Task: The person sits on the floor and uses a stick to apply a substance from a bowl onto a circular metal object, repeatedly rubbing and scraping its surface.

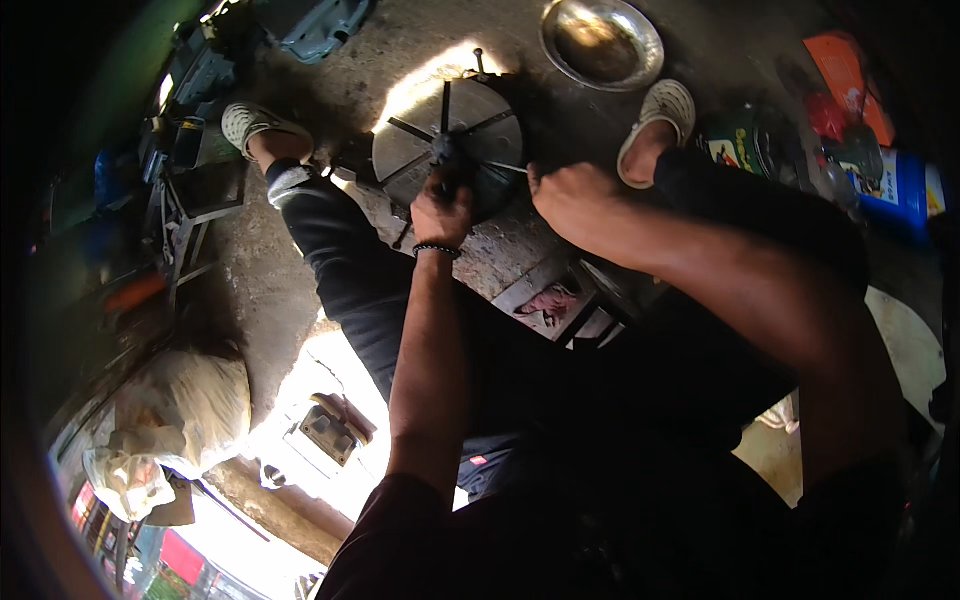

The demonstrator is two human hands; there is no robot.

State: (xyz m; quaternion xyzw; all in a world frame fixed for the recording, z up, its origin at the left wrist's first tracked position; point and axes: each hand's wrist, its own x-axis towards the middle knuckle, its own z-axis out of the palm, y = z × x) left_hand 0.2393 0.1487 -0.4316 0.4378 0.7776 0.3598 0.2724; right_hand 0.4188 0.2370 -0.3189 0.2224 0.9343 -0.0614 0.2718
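A round metal plate (410, 160) with slots running out from its centre lies flat between my feet. My left hand (442, 212) is closed on a dark metal part (447, 150) at the middle of the plate; its exact kind is hard to make out. At the plate's right edge my right hand (565, 198) is closed on a thin, light-coloured rod (508, 167). The rod's tip points left over the plate toward the dark part. Its rear end is hidden in my fist. A short bar with a knob (479, 58) stands at the plate's far edge.
A shiny metal basin (602, 42) stands beyond my right foot (657, 130). Cans, a blue container (905, 195) and an orange object (850, 85) crowd the right. Metal frames (190, 210) are at the left, plastic bags (185, 410) at the lower left.
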